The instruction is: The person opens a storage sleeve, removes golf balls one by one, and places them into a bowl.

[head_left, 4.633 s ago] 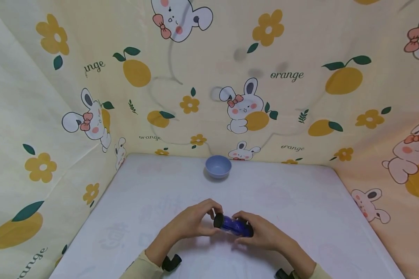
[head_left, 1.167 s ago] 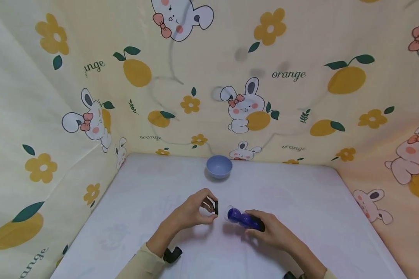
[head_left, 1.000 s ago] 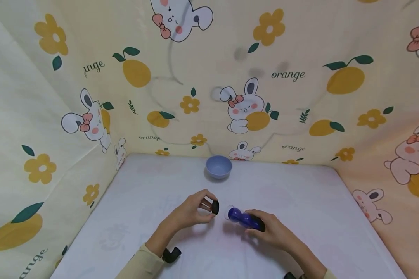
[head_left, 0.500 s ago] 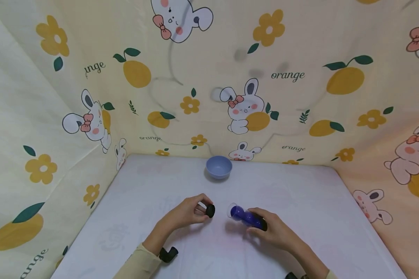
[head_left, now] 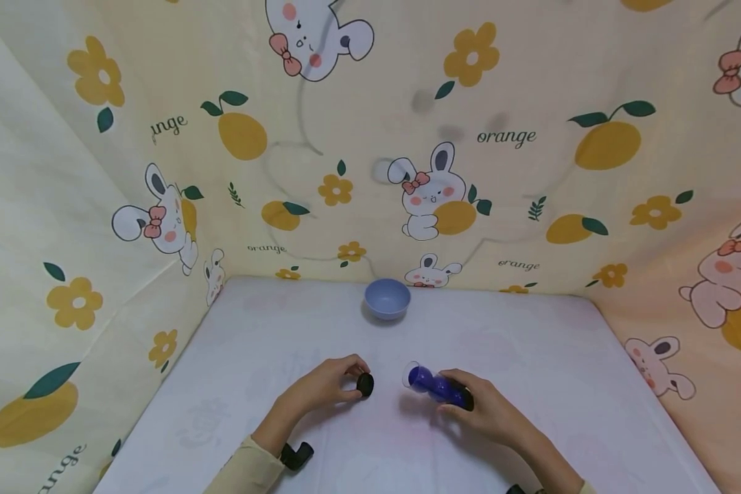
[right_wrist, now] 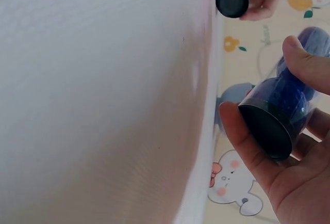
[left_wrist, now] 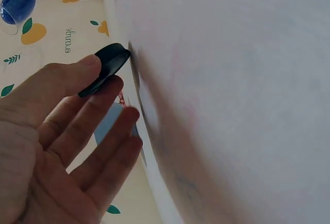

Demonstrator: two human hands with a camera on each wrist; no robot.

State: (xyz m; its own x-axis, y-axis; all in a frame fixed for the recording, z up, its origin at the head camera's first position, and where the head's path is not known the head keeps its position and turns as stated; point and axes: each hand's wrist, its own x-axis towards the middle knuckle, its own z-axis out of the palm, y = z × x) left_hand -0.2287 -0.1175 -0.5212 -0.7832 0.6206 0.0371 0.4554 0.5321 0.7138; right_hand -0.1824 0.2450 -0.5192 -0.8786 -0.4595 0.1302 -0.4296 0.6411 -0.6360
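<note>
Pretty delicate two-handed hold

Pinches a flat round black cap (head_left: pixel 365 385) between thumb and fingertip of the left hand (head_left: pixel 321 385), other fingers loosely bent, low over the white table (head_left: pixel 284 329). Wraps the right hand (head_left: pixel 484 410) round a clear plastic tube (head_left: pixel 435 385) with blue balls (head_left: pixel 418 377), uncapped end tilted up leftward.

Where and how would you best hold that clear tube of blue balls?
Probably round the lower part, near the black base, coming from the right, as the right hand does. The clear tube tilts, its open end up and toward the left hand, so a grip there might cover the opening; its rounded sides seem easy to wrap.
</note>
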